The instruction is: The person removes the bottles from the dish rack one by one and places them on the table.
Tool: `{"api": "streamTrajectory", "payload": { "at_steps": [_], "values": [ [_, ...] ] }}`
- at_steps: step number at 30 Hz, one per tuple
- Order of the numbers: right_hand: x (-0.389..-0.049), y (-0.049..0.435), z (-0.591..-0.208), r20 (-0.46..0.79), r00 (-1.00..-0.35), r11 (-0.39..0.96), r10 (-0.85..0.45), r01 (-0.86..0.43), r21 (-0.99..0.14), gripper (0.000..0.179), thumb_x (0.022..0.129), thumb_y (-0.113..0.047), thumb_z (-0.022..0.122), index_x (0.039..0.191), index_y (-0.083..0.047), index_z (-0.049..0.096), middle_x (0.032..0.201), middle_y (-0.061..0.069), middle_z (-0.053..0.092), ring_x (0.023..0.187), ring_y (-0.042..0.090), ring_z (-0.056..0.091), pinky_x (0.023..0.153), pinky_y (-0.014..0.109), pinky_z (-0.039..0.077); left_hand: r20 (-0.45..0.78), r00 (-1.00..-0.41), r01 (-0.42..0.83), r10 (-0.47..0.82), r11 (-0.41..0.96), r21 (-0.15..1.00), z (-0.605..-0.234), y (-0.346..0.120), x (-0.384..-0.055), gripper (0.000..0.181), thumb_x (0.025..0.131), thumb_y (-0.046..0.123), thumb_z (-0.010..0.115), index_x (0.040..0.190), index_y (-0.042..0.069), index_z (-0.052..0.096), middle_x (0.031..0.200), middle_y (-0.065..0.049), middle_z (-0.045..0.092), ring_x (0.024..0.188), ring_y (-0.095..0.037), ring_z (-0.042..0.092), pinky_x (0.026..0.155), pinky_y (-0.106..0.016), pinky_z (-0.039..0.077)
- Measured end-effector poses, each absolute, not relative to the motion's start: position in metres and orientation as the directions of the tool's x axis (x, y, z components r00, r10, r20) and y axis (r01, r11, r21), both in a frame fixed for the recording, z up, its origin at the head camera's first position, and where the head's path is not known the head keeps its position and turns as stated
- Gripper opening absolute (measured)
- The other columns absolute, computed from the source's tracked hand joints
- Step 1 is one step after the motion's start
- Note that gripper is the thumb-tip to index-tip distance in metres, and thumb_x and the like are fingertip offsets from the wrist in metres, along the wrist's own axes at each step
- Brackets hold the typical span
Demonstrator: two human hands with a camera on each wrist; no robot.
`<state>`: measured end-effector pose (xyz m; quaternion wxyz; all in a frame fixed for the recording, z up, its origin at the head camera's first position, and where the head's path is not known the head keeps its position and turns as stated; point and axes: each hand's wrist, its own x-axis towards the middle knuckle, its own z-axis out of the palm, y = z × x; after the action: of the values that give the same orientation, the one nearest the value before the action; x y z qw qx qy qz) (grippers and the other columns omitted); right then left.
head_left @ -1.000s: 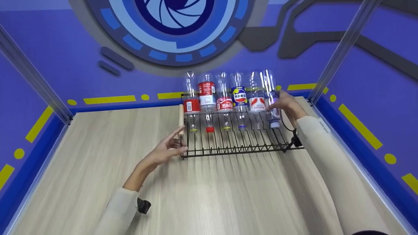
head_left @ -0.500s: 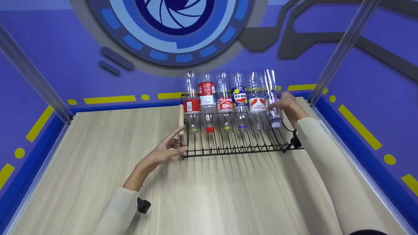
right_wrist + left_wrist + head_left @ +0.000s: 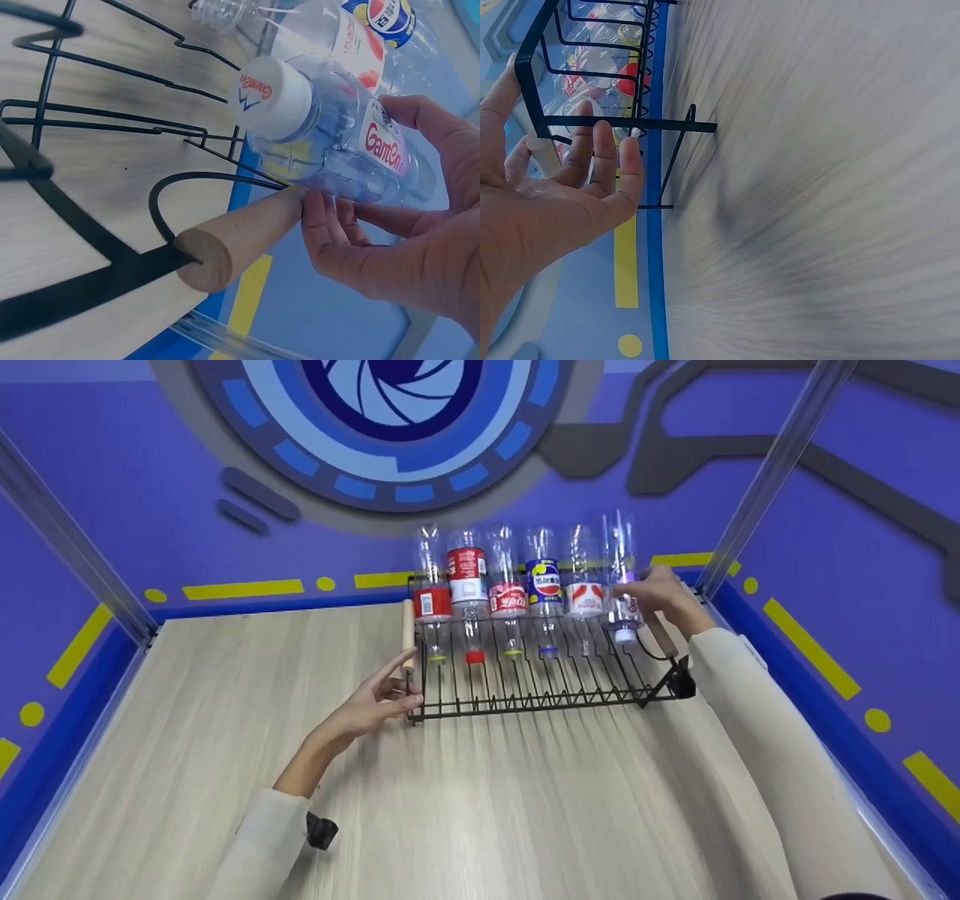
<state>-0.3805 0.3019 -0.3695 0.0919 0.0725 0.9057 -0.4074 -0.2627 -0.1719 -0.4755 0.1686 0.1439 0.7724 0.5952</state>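
My right hand (image 3: 660,589) grips a clear, white-capped Ganten water bottle (image 3: 384,146), its cap pointing down toward me, at the right end of a black wire rack (image 3: 525,707). In the right wrist view, the fingertips lie beside the rack's wooden handle (image 3: 244,236). My left hand (image 3: 367,709) holds the rack's left end, one finger touching the other wooden handle (image 3: 408,634). The left wrist view shows those fingers (image 3: 604,154) bent at the side wire. Several empty bottles lean side by side in the rack, including a Pepsi-labelled one (image 3: 544,579).
The rack stands on a wood-grain table (image 3: 525,795) close to the blue-purple back wall (image 3: 360,540). Clear posts (image 3: 757,495) rise at the table's back corners. A black wrist device (image 3: 681,681) sits by the rack's right front corner.
The white-capped bottle has risen slightly and stands straighter in line with the others, carried by my right hand. The head view has shifted a little. My left hand keeps its place on the rack.
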Motion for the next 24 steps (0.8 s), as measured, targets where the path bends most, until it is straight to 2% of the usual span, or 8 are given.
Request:
{"api": "streamTrajectory", "payload": {
  "at_steps": [2,4,7,9,12,17,21,24],
  "values": [
    [-0.379,0.303,-0.368,-0.221,-0.974,0.643,0.042,0.196,-0.74,0.071,0.092,-0.032,0.073,0.14,0.011,0.044,0.121,0.018,0.05,0.102,0.024,0.051,0.093,0.036,0.051,-0.093,-0.902,0.016,0.422,0.25,0.968,-0.474,-0.173,-0.263,0.082,0.097,0.025,0.072,0.163,0.035,0.024,0.126,-0.011,0.062,0.115,-0.021,0.057,0.094,-0.035,0.049],
    [-0.377,0.305,-0.366,-0.218,-0.976,0.629,0.028,0.186,-0.755,0.08,0.093,-0.032,0.072,0.149,0.012,0.035,0.137,0.027,0.048,0.115,0.031,0.052,0.101,0.04,0.05,-0.098,-0.903,0.011,0.419,0.25,0.968,-0.473,-0.174,-0.263,0.082,0.097,0.026,0.072,0.163,0.036,0.023,0.127,-0.01,0.061,0.116,-0.02,0.058,0.098,-0.036,0.049],
    [-0.375,0.306,-0.364,-0.237,-0.972,0.606,0.005,0.191,-0.772,0.092,0.095,-0.031,0.069,0.158,0.011,0.017,0.159,0.034,0.029,0.136,0.04,0.044,0.114,0.047,0.044,-0.103,-0.905,0.002,0.413,0.247,0.969,-0.473,-0.175,-0.263,0.083,0.097,0.027,0.072,0.163,0.036,0.023,0.128,-0.011,0.061,0.115,-0.018,0.06,0.101,-0.039,0.048],
    [-0.372,0.308,-0.365,-0.247,-0.969,0.6,-0.007,0.194,-0.776,0.095,0.096,-0.032,0.069,0.159,0.009,0.011,0.162,0.033,0.023,0.141,0.042,0.04,0.116,0.048,0.042,-0.102,-0.905,0.003,0.413,0.245,0.969,-0.474,-0.175,-0.262,0.083,0.097,0.027,0.072,0.163,0.035,0.022,0.129,-0.012,0.061,0.115,-0.018,0.06,0.101,-0.039,0.049],
    [-0.368,0.313,-0.368,-0.24,-0.971,0.598,-0.009,0.187,-0.78,0.096,0.096,-0.032,0.069,0.16,0.008,0.009,0.163,0.033,0.022,0.141,0.042,0.039,0.117,0.049,0.04,-0.104,-0.903,0.002,0.416,0.247,0.969,-0.476,-0.174,-0.262,0.083,0.097,0.026,0.071,0.163,0.035,0.022,0.129,-0.012,0.06,0.114,-0.018,0.06,0.1,-0.04,0.049],
    [-0.36,0.321,-0.373,-0.214,-0.977,0.588,-0.009,0.168,-0.791,0.096,0.096,-0.034,0.069,0.161,0.005,0.009,0.16,0.034,0.028,0.142,0.043,0.04,0.118,0.05,0.04,-0.112,-0.897,0.0,0.428,0.252,0.968,-0.478,-0.171,-0.263,0.081,0.098,0.025,0.07,0.163,0.035,0.022,0.127,-0.011,0.059,0.113,-0.019,0.058,0.101,-0.047,0.048],
    [-0.355,0.322,-0.372,-0.205,-0.978,0.59,-0.038,0.144,-0.795,0.096,0.096,-0.036,0.07,0.164,-0.003,0.01,0.16,0.031,0.031,0.136,0.04,0.047,0.111,0.048,0.046,-0.11,-0.898,0.0,0.425,0.252,0.968,-0.479,-0.171,-0.263,0.081,0.098,0.026,0.07,0.163,0.035,0.023,0.127,-0.01,0.059,0.114,-0.019,0.058,0.099,-0.041,0.049],
    [-0.353,0.322,-0.37,-0.196,-0.979,0.599,-0.05,0.128,-0.791,0.096,0.095,-0.039,0.072,0.164,-0.008,0.012,0.159,0.029,0.033,0.126,0.033,0.053,0.099,0.039,0.053,-0.107,-0.902,0.003,0.419,0.253,0.967,-0.478,-0.172,-0.263,0.082,0.098,0.026,0.071,0.163,0.036,0.022,0.128,-0.01,0.059,0.114,-0.019,0.059,0.096,-0.035,0.049]
  ]
}}
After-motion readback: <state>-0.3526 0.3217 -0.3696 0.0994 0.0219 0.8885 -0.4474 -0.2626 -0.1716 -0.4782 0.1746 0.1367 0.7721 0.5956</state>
